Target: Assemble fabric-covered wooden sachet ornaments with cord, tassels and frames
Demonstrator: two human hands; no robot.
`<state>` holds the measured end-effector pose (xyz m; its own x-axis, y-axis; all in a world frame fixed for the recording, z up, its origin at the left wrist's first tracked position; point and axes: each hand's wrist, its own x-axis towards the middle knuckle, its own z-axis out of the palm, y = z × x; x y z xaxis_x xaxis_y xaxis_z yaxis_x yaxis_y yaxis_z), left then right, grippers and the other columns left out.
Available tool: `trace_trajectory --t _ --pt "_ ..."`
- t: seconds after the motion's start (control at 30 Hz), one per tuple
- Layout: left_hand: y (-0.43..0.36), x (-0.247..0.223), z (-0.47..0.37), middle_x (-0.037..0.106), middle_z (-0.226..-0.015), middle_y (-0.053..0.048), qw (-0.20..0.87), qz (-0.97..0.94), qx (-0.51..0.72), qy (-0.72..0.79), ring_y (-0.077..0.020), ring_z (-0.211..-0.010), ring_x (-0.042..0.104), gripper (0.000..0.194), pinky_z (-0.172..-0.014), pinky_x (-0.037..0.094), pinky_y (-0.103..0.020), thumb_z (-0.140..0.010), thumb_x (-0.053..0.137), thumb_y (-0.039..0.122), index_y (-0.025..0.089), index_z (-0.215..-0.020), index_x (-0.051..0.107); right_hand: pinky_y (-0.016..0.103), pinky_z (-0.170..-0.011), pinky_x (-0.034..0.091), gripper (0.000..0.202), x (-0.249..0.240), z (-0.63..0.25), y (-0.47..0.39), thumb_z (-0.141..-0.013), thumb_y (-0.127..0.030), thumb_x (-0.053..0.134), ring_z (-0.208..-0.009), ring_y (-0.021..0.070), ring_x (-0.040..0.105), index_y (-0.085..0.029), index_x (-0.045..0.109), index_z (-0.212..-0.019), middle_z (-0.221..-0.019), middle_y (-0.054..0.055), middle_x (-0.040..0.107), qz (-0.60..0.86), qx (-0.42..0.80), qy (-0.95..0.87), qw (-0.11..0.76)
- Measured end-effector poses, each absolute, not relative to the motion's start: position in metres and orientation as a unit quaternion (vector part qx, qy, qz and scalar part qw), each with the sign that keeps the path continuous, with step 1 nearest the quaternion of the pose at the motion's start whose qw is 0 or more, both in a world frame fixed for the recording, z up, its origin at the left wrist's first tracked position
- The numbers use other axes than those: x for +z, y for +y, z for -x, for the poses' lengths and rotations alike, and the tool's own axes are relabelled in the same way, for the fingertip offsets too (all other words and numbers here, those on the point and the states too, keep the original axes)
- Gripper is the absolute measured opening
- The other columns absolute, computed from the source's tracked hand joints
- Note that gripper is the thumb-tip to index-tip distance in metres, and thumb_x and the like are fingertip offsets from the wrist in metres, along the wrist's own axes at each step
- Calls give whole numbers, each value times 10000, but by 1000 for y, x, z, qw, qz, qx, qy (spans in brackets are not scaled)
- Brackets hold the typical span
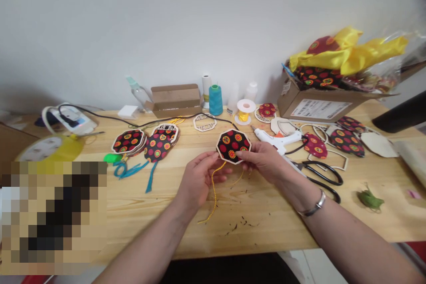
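Note:
An octagonal piece (234,145) with a pale wooden rim and dark flowered fabric is held over the middle of the table. My left hand (200,176) grips its lower left edge, fingers partly behind it. The thumb of my right hand (266,159) presses on its lower right side, with the other fingers behind. A yellow braided cord (214,191) hangs from its lower left side down to the tabletop. Just right of the piece lies a white glue gun (278,140), and black-handled scissors (322,173) lie beyond my right hand.
Stacked fabric pieces (128,142) and another stack with blue tassels (159,145) lie left. Behind stand a teal thread cone (215,100), a yellow cord spool (246,106) and an open box (176,100). A fabric-filled carton (316,102) and green thread (370,199) are right.

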<state>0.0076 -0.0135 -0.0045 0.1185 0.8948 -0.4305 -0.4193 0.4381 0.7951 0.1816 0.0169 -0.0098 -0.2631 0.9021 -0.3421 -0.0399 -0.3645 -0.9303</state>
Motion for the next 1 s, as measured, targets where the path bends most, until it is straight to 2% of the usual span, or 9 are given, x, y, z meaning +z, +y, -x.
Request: trace_trajectory --t 0.2,0.3,0.43,0.6,0.77,1.0 --pt "-8 -6 0 725 -789 -100 715 -278 440 467 -173 -678 662 258 -602 502 -265 -708 709 340 111 -827 706 185 -405 325 287 -5 -185 15 -630 -371 732 -398 65 491 -117 598 -620 -457 -11 572 475 678 -468 310" --pt "-8 -7 1 726 -770 -92 727 -286 416 466 -149 -639 653 257 -583 491 -237 -675 748 331 121 -819 713 185 -412 328 274 -4 -185 14 -643 -361 721 -411 66 494 -123 589 -622 -469 -18 567 466 685 -484 281" --pt "-8 -10 0 727 -779 -100 730 -308 402 459 -167 -655 656 271 -576 503 -252 -645 772 310 117 -826 716 184 -412 313 259 -4 -184 12 -657 -353 707 -416 59 472 -129 579 -640 -476 -31 546 459 686 -504 256" --pt "-10 -12 0 714 -696 -89 713 -318 406 475 -156 -611 637 272 -546 501 -244 -619 784 310 100 -779 718 188 -412 303 255 -2 -185 12 -661 -353 696 -419 61 463 -140 559 -628 -477 -34 535 464 682 -512 241" --pt "-11 -11 0 709 -679 -82 708 -323 413 473 -142 -596 626 251 -530 490 -226 -635 774 309 103 -766 714 187 -408 288 240 -5 -187 10 -718 -339 660 -419 55 444 -140 565 -622 -486 -30 539 461 658 -545 239" --pt "-12 -8 -1 722 -767 -82 710 -333 421 457 -158 -651 645 231 -653 530 -301 -700 731 279 113 -859 706 189 -429 313 221 -2 -186 10 -720 -331 651 -436 63 455 -144 567 -638 -494 -33 533 462 659 -543 239"
